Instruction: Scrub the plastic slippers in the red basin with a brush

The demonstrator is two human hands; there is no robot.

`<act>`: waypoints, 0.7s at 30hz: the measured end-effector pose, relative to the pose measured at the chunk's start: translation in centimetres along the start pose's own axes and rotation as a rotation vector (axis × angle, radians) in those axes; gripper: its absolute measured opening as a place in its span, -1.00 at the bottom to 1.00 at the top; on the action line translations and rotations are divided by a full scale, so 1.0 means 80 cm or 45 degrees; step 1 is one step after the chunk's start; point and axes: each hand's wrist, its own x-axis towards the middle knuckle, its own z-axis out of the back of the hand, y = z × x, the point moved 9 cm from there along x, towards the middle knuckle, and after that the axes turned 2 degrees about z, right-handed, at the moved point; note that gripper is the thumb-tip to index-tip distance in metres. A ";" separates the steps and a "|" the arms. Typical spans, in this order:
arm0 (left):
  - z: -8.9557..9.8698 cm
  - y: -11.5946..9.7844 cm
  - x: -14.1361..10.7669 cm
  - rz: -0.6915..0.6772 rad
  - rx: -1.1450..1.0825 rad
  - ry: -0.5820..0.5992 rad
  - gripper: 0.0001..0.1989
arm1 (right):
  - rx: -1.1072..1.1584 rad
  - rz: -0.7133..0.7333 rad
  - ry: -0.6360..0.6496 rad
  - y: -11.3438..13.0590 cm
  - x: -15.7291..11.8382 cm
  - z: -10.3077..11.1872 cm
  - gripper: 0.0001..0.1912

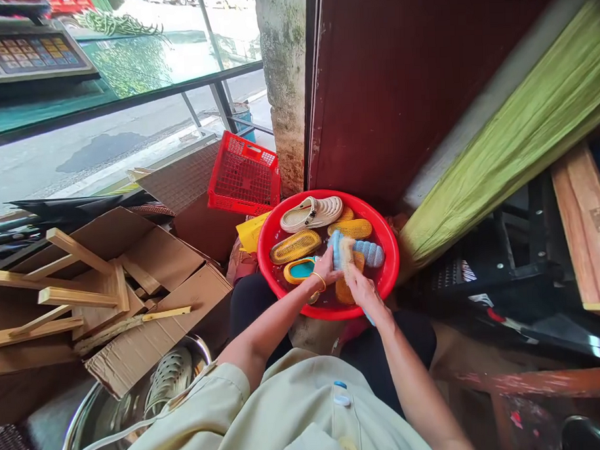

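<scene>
A red basin (390, 248) holds several shoes in dark water. My left hand (325, 269), with a yellow bangle at its wrist, grips a light blue shoe (336, 247) over the basin. My right hand (360, 285) is closed on a pale brush (348, 249), which lies against the blue shoe. Behind them sits a cream clog (313, 213). Yellow soles (295, 246) lie to the left and right of it, and a yellow shoe with a teal inside (301, 269) is beside my left hand. Another light blue shoe (370, 253) is at the right.
Behind the basin stands a red crate (244, 174) near a wall post. Cardboard (160, 322) and wooden stools (81, 295) fill the left. A metal basin (71, 423) with a pale shoe (170, 377) is at lower left. Green cloth (503, 132) hangs at right.
</scene>
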 end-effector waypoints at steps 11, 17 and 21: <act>-0.013 0.021 -0.028 0.009 0.121 0.142 0.01 | -0.385 -0.024 -0.021 0.012 0.063 0.037 -0.40; 0.012 0.013 -0.021 -0.081 -0.135 0.093 -0.18 | -0.447 0.093 0.126 0.033 0.026 -0.012 -0.34; 0.025 0.010 -0.022 -0.052 -0.366 0.059 -0.32 | -0.432 0.018 0.097 0.018 0.009 -0.002 -0.35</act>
